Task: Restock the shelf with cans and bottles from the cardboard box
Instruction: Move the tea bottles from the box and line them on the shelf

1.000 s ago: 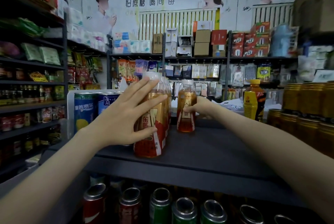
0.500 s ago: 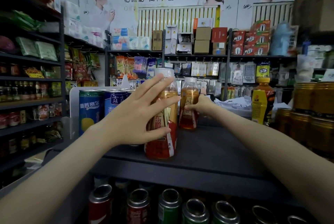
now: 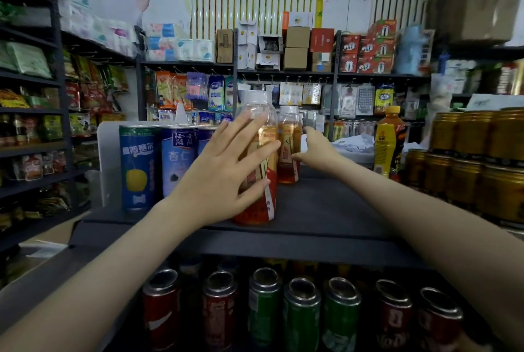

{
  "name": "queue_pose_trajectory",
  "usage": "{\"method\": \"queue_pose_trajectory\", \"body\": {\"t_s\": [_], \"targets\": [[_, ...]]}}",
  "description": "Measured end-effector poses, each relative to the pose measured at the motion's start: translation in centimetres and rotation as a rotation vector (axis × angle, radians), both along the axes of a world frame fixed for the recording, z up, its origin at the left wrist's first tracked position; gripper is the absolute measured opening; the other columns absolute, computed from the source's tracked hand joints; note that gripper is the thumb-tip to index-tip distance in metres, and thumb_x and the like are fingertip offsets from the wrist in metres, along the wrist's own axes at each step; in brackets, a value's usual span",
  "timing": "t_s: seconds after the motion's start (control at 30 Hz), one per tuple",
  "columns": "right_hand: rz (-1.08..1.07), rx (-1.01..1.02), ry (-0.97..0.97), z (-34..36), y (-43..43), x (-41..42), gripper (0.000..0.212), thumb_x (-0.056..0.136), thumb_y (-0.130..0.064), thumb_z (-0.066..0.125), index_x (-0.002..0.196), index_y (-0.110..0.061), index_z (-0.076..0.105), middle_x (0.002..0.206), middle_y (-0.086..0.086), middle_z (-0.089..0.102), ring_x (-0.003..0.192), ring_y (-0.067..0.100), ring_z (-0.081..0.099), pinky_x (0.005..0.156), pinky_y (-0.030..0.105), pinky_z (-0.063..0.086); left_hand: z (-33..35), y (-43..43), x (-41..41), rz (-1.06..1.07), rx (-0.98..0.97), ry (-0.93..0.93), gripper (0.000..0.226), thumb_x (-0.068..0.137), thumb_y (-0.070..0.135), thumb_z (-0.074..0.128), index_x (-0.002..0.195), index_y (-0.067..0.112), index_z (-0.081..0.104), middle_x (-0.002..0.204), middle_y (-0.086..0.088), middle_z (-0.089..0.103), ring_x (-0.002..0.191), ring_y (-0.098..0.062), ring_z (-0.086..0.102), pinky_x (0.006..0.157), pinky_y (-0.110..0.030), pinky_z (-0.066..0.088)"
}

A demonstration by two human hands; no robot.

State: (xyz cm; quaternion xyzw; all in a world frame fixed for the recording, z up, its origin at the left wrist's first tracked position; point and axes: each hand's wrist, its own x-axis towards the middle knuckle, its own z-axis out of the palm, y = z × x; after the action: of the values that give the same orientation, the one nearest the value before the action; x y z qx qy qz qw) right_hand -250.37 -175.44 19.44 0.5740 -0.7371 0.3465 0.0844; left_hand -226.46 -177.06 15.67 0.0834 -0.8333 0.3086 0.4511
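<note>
On the dark shelf, the left hand presses flat and open against the near bottle, likely to keep it from tipping. At its 1 o'clock, the right hand, not gripping, touches the far bottle, maybe nudging it straight.

One wide-angle head-worn camera faces forward and slightly down, close to the dark shelf at frame centre. Back shelving fills the upper frame.

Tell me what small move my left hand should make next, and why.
Probably push the near bottle back beside the far bottle: it stands at the front edge of the shelf, and your left hand has straight fingers resting on it.
</note>
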Motion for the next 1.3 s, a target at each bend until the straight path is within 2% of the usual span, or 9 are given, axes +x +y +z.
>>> {"method": "queue_pose_trajectory", "body": {"t_s": [0.17, 0.33, 0.43, 0.57, 0.7, 0.8, 0.97, 1.17, 1.3], "targets": [[0.029, -0.028, 0.030, -1.6, 5.1, 2.2, 0.032, 0.091, -0.012, 0.059, 0.118, 0.002, 0.052, 0.102, 0.008, 0.054, 0.086, 0.016, 0.048, 0.070, 0.018, 0.036, -2.8, 3.0, 1.0, 0.037, 0.175, 0.090, 0.053, 0.090, 0.032, 0.050, 0.139, 0.010, 0.048, 0.150, -0.018, 0.035, 0.140, -0.033, 0.029, 0.114, -0.045, 0.027], [0.034, -0.170, 0.032, -3.1, 10.7, 5.2, 0.016, 0.091, -0.012, 0.055, 0.104, -0.003, 0.055, 0.077, -0.001, 0.051, 0.073, 0.014, 0.050, 0.062, 0.027, 0.041, -6.5, 7.4, 3.0, 0.120, 0.380, 0.125, 0.055, 0.089, 0.032, 0.052, 0.139, 0.010, 0.048, 0.146, -0.016, 0.040, 0.134, -0.032, 0.039, 0.108, -0.038, 0.031], [0.161, -0.269, 0.042, -5.7, 15.1, 8.1, 0.011, 0.090, -0.010, 0.057, 0.100, -0.011, 0.053, 0.086, -0.001, 0.054, 0.078, 0.013, 0.053, 0.070, 0.025, 0.047, -9.3, 11.0, 4.7, 0.130, 0.475, 0.190, 0.050, 0.091, 0.027, 0.055, 0.137, 0.009, 0.049, 0.141, -0.013, 0.046, 0.130, -0.027, 0.043, 0.103, -0.032, 0.036], [0.416, -0.211, 0.083, -12.5, 20.9, 13.9, 0.022, 0.092, -0.014, 0.059, 0.112, -0.014, 0.053, 0.097, -0.008, 0.048, 0.087, 0.004, 0.047, 0.073, 0.013, 0.037, -15.0, 16.1, 7.5, 0.150, 0.656, 0.233, 0.049, 0.093, 0.028, 0.054, 0.138, 0.011, 0.046, 0.142, -0.007, 0.045, 0.128, -0.022, 0.044, 0.097, -0.026, 0.039], [0.623, 0.016, 0.074, -20.1, 22.8, 19.8, 0.031, 0.092, -0.014, 0.059, 0.122, -0.014, 0.051, 0.107, -0.007, 0.048, 0.102, 0.010, 0.051, 0.084, 0.018, 0.038, -22.8, 20.1, 12.6, 0.303, 0.769, 0.107, 0.053, 0.090, 0.036, 0.044, 0.135, 0.008, 0.048, 0.137, -0.011, 0.049, 0.122, -0.028, 0.051, 0.090, -0.037, 0.050], [0.737, 0.203, 0.053, -25.4, 22.5, 24.6, 0.036, 0.095, -0.019, 0.055, 0.131, -0.016, 0.046, 0.121, 0.000, 0.051, 0.108, 0.017, 0.054, 0.090, 0.031, 0.046, -28.7, 22.4, 19.1, 0.467, 0.828, -0.065, 0.055, 0.083, 0.029, 0.058, 0.131, 0.005, 0.050, 0.131, -0.017, 0.053, 0.112, -0.034, 0.057, 0.079, -0.039, 0.056], [0.899, 0.436, 0.076, -33.0, 20.4, 33.9, 0.055, 0.096, -0.027, 0.055, 0.145, -0.019, 0.030, 0.138, 0.004, 0.044, 0.121, 0.019, 0.049, 0.090, 0.032, 0.047, -35.5, 26.1, 30.8, 0.775, 1.023, -0.123, 0.060, 0.068, 0.022, 0.077, 0.122, 0.004, 0.057, 0.118, -0.018, 0.062, 0.097, -0.033, 0.067, 0.069, -0.033, 0.056], [1.020, 0.662, 0.092, -43.2, 16.3, 45.5, 0.069, 0.097, -0.028, 0.053, 0.153, -0.018, 0.013, 0.151, 0.004, 0.034, 0.136, 0.018, 0.038, 0.105, 0.029, 0.036, -45.4, 28.6, 43.8, 1.063, 1.246, -0.077, 0.048, 0.078, 0.030, 0.049, 0.117, 0.004, 0.057, 0.109, -0.021, 0.065, 0.087, -0.035, 0.069, 0.063, -0.037, 0.057], [1.056, 0.796, 0.156, -51.7, 12.6, 53.4, 0.069, 0.096, -0.028, 0.053, 0.152, -0.019, 0.012, 0.148, 0.006, 0.037, 0.131, 0.021, 0.042, 0.104, 0.033, 0.039, -52.8, 28.9, 51.4, 1.184, 1.396, -0.075, 0.047, 0.075, 0.029, 0.052, 0.115, 0.007, 0.061, 0.110, -0.018, 0.065, 0.085, -0.032, 0.069, 0.059, -0.034, 0.057]]}}
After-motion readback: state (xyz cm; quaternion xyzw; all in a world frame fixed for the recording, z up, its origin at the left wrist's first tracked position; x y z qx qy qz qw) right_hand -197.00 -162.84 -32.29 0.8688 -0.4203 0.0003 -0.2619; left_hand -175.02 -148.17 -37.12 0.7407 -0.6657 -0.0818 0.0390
